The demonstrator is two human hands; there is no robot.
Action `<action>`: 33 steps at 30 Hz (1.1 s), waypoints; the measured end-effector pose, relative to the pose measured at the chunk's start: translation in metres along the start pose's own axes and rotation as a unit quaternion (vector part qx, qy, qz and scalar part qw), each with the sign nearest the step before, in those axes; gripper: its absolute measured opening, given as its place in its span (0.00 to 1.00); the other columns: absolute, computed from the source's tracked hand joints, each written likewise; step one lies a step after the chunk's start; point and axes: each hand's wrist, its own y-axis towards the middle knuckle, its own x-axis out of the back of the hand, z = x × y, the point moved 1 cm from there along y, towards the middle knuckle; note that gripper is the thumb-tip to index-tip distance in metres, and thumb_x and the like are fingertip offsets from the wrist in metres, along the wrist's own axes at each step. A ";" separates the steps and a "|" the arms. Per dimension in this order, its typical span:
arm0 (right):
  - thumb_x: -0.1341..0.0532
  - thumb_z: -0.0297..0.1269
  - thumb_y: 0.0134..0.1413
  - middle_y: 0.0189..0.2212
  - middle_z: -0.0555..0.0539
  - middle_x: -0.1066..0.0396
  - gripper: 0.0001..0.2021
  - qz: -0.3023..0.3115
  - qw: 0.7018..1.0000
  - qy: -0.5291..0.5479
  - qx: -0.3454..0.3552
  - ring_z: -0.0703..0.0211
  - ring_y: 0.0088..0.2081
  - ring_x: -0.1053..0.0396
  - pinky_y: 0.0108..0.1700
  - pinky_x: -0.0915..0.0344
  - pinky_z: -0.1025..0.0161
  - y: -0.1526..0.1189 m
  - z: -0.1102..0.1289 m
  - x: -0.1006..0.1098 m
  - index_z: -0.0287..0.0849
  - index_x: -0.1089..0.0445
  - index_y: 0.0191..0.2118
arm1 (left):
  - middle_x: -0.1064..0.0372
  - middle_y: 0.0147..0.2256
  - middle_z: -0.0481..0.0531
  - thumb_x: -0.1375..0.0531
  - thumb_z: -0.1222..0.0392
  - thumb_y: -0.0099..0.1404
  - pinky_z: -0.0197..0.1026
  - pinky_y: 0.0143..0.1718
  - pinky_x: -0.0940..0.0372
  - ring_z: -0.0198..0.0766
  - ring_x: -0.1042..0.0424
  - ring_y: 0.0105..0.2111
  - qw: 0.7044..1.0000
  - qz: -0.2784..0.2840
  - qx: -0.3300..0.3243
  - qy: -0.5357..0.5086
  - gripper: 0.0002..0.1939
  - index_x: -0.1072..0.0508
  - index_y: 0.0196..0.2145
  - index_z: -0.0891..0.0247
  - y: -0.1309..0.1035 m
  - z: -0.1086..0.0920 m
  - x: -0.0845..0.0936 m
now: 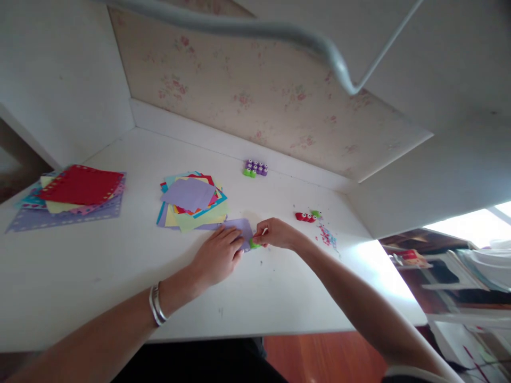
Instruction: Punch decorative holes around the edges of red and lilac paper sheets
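Note:
A purple sheet of paper (241,226) lies on the white table, its left part reaching under a pile of coloured paper. My left hand (217,254) rests flat on this sheet, fingers stretched out and pressing on it. At the sheet's right edge, my right hand (272,233) has its fingers closed round a small green punch (254,243), which touches the paper. Part of the punch is hidden by the fingers. Small holes show along the sheet's lower edge, near my left fingertips.
Coloured sheets (189,194) are piled left of centre. Hole-edged sheets (82,185) are stacked far left. Purple and green punches (255,168) stand near the back wall. Red punches (305,217), a green one (316,214) and paper bits (327,235) lie at right.

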 end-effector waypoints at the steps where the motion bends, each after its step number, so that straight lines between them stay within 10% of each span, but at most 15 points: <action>1: 0.35 0.41 0.44 0.19 0.53 0.29 0.08 0.003 1.000 0.006 0.002 0.63 0.24 0.32 0.26 0.41 0.68 -0.001 0.001 0.001 0.42 0.29 0.25 | 0.31 0.51 0.57 0.46 0.62 0.66 0.54 0.61 0.50 0.45 0.36 0.55 1.000 -0.002 -0.001 0.001 0.14 0.29 0.48 0.62 0.000 0.000 0.000; 14: 0.35 0.42 0.46 0.28 0.48 0.24 0.12 0.088 0.996 0.005 -0.009 0.60 0.31 0.29 0.33 0.36 0.67 -0.020 -0.011 0.032 0.44 0.21 0.36 | 0.34 0.54 0.57 0.47 0.60 0.67 0.53 0.61 0.49 0.45 0.37 0.56 1.000 0.024 0.008 0.013 0.15 0.29 0.49 0.63 0.000 0.001 0.001; 27: 0.42 0.42 0.54 0.33 0.49 0.22 0.12 -0.112 0.980 -0.166 0.013 0.57 0.34 0.26 0.38 0.35 0.63 -0.061 0.000 0.004 0.49 0.22 0.40 | 0.35 0.56 0.56 0.48 0.59 0.68 0.54 0.62 0.49 0.45 0.38 0.57 0.999 0.021 -0.001 0.024 0.16 0.29 0.50 0.61 -0.001 0.005 -0.004; 33: 0.41 0.41 0.54 0.31 0.51 0.22 0.14 -0.156 0.983 -0.094 -0.006 0.58 0.32 0.26 0.36 0.34 0.64 -0.065 -0.033 0.044 0.49 0.25 0.45 | 0.34 0.55 0.55 0.48 0.58 0.68 0.54 0.61 0.47 0.45 0.38 0.57 0.999 0.029 -0.004 0.026 0.17 0.29 0.51 0.61 0.000 0.007 -0.006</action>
